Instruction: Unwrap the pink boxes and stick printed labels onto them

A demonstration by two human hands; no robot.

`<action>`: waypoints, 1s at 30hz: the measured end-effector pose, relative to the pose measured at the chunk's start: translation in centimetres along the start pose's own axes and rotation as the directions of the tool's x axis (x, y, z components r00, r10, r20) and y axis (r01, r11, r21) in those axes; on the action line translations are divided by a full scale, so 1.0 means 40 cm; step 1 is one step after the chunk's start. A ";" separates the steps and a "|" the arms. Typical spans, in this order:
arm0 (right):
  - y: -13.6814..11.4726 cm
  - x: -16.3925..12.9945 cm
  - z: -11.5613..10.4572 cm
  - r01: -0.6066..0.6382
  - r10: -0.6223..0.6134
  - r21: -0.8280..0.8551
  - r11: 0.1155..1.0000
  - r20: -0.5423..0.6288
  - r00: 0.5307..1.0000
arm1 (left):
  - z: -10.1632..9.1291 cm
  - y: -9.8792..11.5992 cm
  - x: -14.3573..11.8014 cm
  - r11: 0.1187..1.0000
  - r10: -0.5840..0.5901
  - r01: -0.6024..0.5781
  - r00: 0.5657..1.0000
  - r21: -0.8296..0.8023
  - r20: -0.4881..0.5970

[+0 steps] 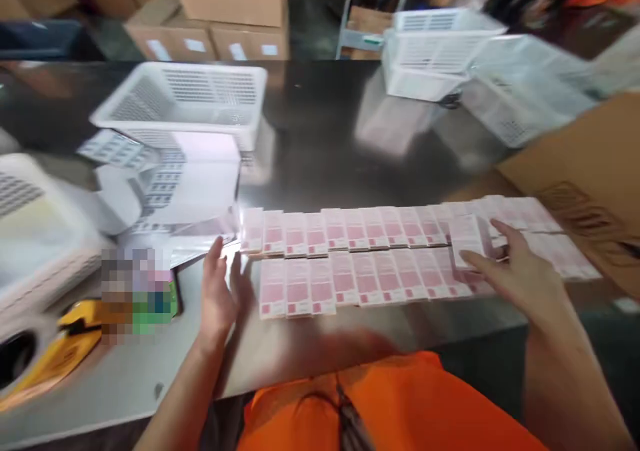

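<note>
The right hand pinches one small pink box above two rows of pink boxes on the steel table. The left hand hovers open, apparently empty. White baskets stand behind; a cardboard box crowds the right.

1. The left hand stands on edge, open, fingers together and pointing up, forearm running back to the near edge.
2. The right hand reaches forward palm down, fingers pinched, forearm bare.
</note>
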State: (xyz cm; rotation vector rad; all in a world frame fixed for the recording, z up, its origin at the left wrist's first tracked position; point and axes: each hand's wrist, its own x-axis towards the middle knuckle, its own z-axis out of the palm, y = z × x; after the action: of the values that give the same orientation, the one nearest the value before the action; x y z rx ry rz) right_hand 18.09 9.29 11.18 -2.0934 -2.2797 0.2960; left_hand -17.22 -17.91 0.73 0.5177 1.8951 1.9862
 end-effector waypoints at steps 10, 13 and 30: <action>-0.528 -0.351 0.177 0.732 -0.968 0.645 0.220 0.052 0.245 | -0.051 0.134 -0.165 0.979 -0.205 0.206 0.977 -0.005 0.050; -0.573 -0.306 0.200 0.800 -0.993 0.592 0.096 -0.002 0.120 | -0.085 0.097 -0.112 0.969 -0.242 0.240 0.969 0.060 0.039; -0.797 0.021 0.306 0.847 -0.986 0.520 0.110 0.164 0.027 | -0.069 -0.049 -0.091 0.864 0.029 -0.080 0.994 0.497 0.109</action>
State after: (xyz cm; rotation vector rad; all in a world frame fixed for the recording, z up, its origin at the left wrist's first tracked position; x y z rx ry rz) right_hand -15.21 6.29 4.22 0.0977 -2.9937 1.0324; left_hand -15.37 -21.98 -1.43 0.7950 2.3555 1.4453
